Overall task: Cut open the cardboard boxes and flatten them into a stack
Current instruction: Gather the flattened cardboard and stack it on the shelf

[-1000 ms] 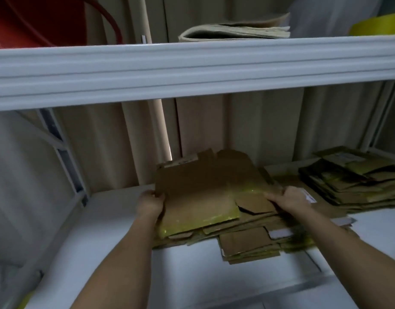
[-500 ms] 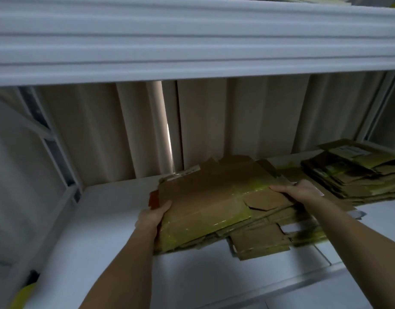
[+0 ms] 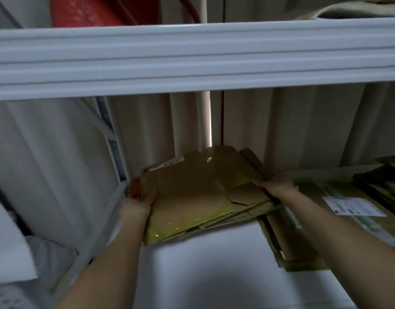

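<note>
On the white shelf, the left hand grips the left edge of a bundle of flattened cardboard boxes, the right hand pinches its right edge, and more flattened cardboard lies further right under it.

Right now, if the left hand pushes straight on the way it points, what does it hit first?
Probably the curtain behind the shelf; the left hand already grips the cardboard stack at its left edge. Depth is unclear.
</note>
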